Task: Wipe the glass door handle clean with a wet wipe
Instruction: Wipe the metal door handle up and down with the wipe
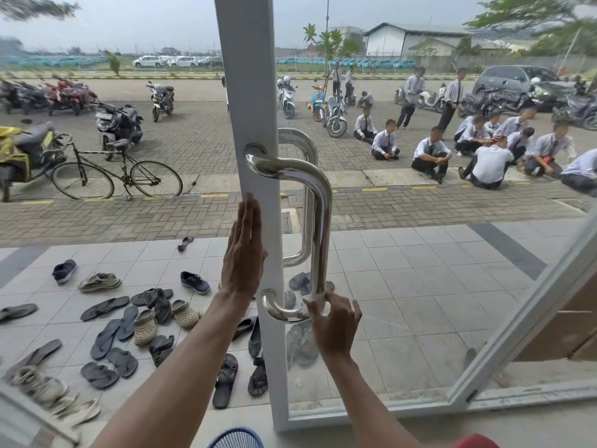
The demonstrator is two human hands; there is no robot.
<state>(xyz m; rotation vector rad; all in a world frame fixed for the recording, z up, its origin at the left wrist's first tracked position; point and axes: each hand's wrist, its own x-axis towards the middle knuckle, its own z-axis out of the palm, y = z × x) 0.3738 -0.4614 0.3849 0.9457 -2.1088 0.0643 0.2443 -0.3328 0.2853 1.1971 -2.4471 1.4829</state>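
Observation:
A polished steel D-shaped door handle (319, 215) is bolted to the white frame (255, 124) of a glass door. My right hand (336, 321) grips the handle's lower bend, with a white wet wipe (315, 300) pressed between the fingers and the steel. My left hand (244, 253) lies flat with fingers straight up against the white frame, just left of the handle. A matching handle (302, 147) shows on the far side through the glass.
Several sandals and shoes (145, 318) lie on the tiled porch outside. A second glass panel's white frame (517, 321) slants at the right. A bicycle (116, 176), parked motorbikes and a seated group of people are beyond on the paving.

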